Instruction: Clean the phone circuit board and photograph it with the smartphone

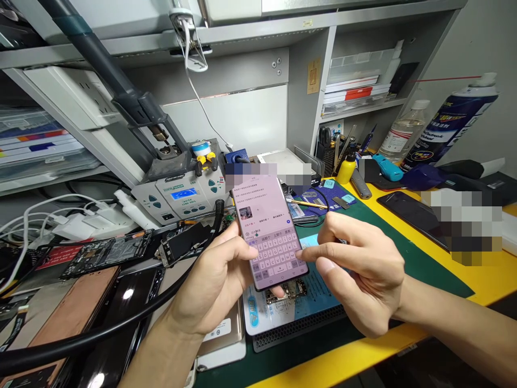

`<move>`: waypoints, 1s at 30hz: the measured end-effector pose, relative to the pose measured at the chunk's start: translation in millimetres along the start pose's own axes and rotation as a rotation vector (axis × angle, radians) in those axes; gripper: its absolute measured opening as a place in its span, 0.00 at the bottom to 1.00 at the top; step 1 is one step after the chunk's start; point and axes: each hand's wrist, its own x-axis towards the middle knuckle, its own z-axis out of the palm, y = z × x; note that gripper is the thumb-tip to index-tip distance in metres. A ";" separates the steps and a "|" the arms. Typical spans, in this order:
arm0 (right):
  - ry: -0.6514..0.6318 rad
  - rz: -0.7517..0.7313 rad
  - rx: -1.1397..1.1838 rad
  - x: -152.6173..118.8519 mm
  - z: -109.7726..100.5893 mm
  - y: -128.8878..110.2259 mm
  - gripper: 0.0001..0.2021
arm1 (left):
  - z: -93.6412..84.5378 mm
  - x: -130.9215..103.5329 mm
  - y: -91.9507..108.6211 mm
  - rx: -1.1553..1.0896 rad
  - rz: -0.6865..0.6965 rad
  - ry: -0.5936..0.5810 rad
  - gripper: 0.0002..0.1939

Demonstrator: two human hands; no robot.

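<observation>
My left hand (214, 275) is closed around a smartphone (269, 231), with the thumb over the left side of its screen. The lit screen has a keyboard in the lower half and a small picture with text above it. On the right, my right hand (359, 275) holds nothing. Its index finger stretches to the keyboard's right edge, the thumb is apart below it and the other fingers are curled. Beneath the phone, a small circuit board (297, 289) lies on a light blue printed mat (266, 319), partly hidden by the phone.
A soldering station (183, 196) with a blue display stands behind. A thick black hose (161, 302) crosses the left side over phone parts. A black phone (412, 215), yellow bottle (346, 167), spray can (450, 126) and clear bottle (405, 132) are at the right. Shelves rise behind.
</observation>
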 end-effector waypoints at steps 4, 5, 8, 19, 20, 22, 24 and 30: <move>-0.017 -0.009 -0.010 -0.1 -0.2 0.3 0.13 | -0.4 1.1 0.3 0.003 0.011 -0.014 0.36; -0.013 -0.007 -0.009 -0.2 -0.3 0.2 0.13 | -0.5 1.2 0.4 0.007 0.014 -0.017 0.35; -0.003 -0.007 -0.004 -0.3 -0.3 -0.2 0.13 | -0.9 0.5 0.5 0.022 0.021 -0.022 0.34; -0.018 0.003 -0.017 2.5 -0.3 -1.0 0.13 | -2.2 0.0 0.3 -0.003 0.005 -0.014 0.40; -0.017 0.004 -0.015 2.3 -0.3 -0.8 0.13 | -2.4 -0.1 0.2 -0.003 0.004 -0.014 0.41; -0.014 0.002 -0.013 1.7 -0.2 -0.7 0.13 | -2.7 -0.4 -0.1 -0.001 0.003 -0.016 0.41; -0.009 0.001 -0.010 1.0 0.1 -1.0 0.13 | -3.0 -0.9 -0.3 0.003 0.006 -0.019 0.40; -0.024 0.003 -0.016 2.3 -0.1 -2.7 0.14 | -2.8 -1.8 -0.8 0.036 0.010 0.000 0.42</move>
